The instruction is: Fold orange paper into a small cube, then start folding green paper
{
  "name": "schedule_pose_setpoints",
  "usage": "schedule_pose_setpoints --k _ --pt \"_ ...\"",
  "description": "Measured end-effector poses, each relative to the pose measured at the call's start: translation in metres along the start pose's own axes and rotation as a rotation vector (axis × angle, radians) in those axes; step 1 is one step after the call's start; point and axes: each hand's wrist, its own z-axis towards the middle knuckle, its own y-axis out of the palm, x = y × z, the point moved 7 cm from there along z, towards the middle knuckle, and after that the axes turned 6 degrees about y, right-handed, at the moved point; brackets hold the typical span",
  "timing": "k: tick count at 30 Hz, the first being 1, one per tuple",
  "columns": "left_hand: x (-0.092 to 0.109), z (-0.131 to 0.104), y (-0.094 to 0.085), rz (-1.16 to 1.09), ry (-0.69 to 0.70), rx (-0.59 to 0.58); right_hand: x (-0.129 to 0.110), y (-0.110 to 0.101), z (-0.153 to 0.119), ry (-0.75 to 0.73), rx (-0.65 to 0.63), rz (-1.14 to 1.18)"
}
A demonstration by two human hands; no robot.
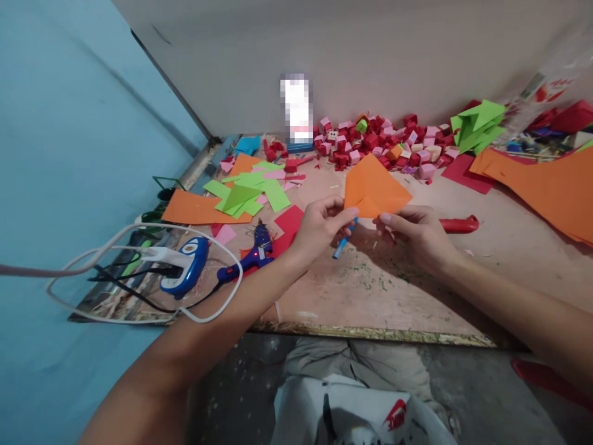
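A folded piece of orange paper [374, 185] is held up above the table between both hands. My left hand [324, 225] pinches its lower left edge, thumb in front. At the lower right edge, my right hand [410, 228] is closed on the same paper, with its thumb on the near face. Crease lines and a small folded flap show along the paper's bottom. A blue pen [343, 242] lies on the table just below my left hand. Beside my right hand rests a red-handled tool [459, 224], its other end hidden behind the hand.
Small red and pink folded paper pieces [370, 139] are heaped along the back wall near a lit phone [296, 111]. Green paper strips [250, 190] lie left. A glue gun [252, 253], a blue power strip [188, 266] and looping white cable sit near my left forearm. Orange sheets [546, 185] lie right.
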Motion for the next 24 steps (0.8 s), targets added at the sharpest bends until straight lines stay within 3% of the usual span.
schedule_pose_setpoints --k 4,12,17,21,24 --pt "-0.003 0.001 0.004 -0.005 0.021 -0.047 0.000 0.005 -0.001 0.009 -0.051 -0.039" --pt "0.000 0.000 0.002 -0.002 -0.020 -0.033 0.003 0.001 0.004 0.019 -0.026 -0.070" --pt "-0.005 0.003 -0.001 -0.026 -0.026 -0.023 -0.002 0.006 -0.001 0.004 -0.082 -0.100" --pt "-0.005 0.003 -0.004 -0.103 -0.039 0.006 -0.008 0.006 -0.001 -0.010 -0.144 0.112" --pt "-0.002 0.003 -0.004 -0.169 -0.016 -0.003 -0.011 0.000 0.002 0.009 -0.104 0.223"
